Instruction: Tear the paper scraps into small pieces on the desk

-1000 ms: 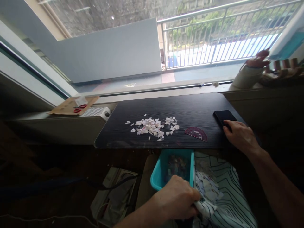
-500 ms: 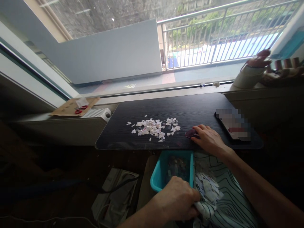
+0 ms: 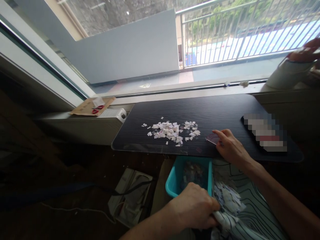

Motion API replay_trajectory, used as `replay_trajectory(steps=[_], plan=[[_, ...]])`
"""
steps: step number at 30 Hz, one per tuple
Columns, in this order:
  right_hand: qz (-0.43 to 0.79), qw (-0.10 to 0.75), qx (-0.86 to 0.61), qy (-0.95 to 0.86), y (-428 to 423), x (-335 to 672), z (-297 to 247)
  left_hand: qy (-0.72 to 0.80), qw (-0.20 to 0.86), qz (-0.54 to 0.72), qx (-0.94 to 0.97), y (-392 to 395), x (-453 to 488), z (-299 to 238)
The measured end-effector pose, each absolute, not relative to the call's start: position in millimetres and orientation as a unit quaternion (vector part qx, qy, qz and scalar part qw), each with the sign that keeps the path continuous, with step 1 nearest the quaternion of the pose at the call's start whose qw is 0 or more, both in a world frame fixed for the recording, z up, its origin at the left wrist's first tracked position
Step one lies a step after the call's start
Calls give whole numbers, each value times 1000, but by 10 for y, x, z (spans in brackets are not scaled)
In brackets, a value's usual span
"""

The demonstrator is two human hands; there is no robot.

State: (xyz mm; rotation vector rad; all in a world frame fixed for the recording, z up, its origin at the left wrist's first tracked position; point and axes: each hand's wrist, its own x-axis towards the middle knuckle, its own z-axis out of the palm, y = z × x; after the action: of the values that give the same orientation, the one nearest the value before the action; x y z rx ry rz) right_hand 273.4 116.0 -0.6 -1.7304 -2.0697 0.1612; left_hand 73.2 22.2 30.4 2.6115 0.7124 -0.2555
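My left hand [image 3: 193, 206] is closed on a bunched fold of pale cloth with dark wavy lines [image 3: 250, 203], beside a turquoise bin [image 3: 172, 181]. Small pieces lie in the bin's shaded bottom. A heap of paper scraps [image 3: 228, 196] rests on the cloth just right of the bin. Over the dark table's front edge, my right hand [image 3: 230, 145] pinches a thin, see-through purplish sheet [image 3: 212, 138] between thumb and fingers, one edge tilted up. Left of that sheet, many small white paper pieces [image 3: 167, 130] are spread on the dark table [image 3: 212, 106].
A blurred-out flat object [image 3: 265, 133] lies at the table's right. On the left ledge are red-handled scissors [image 3: 98, 109] on a brown envelope [image 3: 85, 108], near a white radiator [image 3: 115, 114]. A pale box [image 3: 132, 200] with a strap sits on the floor.
My right hand has raised the purplish sheet's edge from the table. The left hand keeps its hold on the cloth. The whole view has shifted slightly.
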Motion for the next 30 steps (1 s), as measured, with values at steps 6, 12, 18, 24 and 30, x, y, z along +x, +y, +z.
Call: replay_trajectory(steps=[6, 12, 18, 24, 30], plan=[[104, 292, -590, -746, 1197, 2763, 34, 272, 212, -101, 933, 239, 770, 342], [138, 326, -540, -763, 1163, 2804, -56, 314, 216, -104, 919, 257, 826, 355], [175, 337, -472, -796, 1058, 2676, -64, 341, 233, -111, 904, 344, 837, 365], [220, 333, -462, -792, 1024, 2641, -32, 347, 253, -111, 896, 445, 837, 351], [264, 323, -452, -788, 1019, 2617, 15, 341, 270, -116, 893, 514, 806, 332]])
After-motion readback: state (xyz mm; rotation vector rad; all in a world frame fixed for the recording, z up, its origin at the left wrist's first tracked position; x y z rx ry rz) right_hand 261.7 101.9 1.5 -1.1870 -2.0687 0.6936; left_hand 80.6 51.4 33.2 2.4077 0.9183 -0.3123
